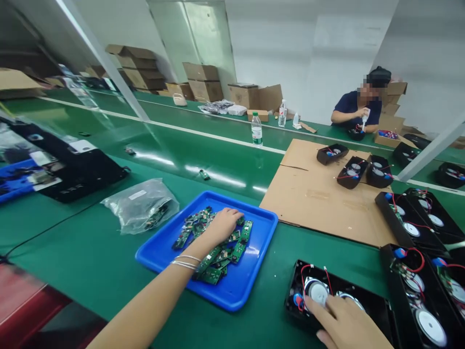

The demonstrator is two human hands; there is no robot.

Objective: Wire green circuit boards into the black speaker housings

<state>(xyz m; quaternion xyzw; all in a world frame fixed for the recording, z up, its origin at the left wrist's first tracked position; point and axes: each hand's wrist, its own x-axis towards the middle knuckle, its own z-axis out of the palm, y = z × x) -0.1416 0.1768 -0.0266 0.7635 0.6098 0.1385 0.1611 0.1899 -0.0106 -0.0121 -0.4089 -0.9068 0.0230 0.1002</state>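
Nearest, my right hand (343,317) rests with fingers apart on a black speaker box (374,298). My left hand (225,225) curls over circuit boards (239,251) in a blue tray (250,286); its fingertips are hidden, so I cannot tell its grip. I'd best pinch one board by its edges, sparing the red wires (328,280).

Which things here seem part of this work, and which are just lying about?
Apparently part of the work:
Circuit boards, at the left hand
Blue tray holding them
Black case, touched by the right hand

Probably just lying about:
Green-capped bottle
Cardboard boxes along the wall
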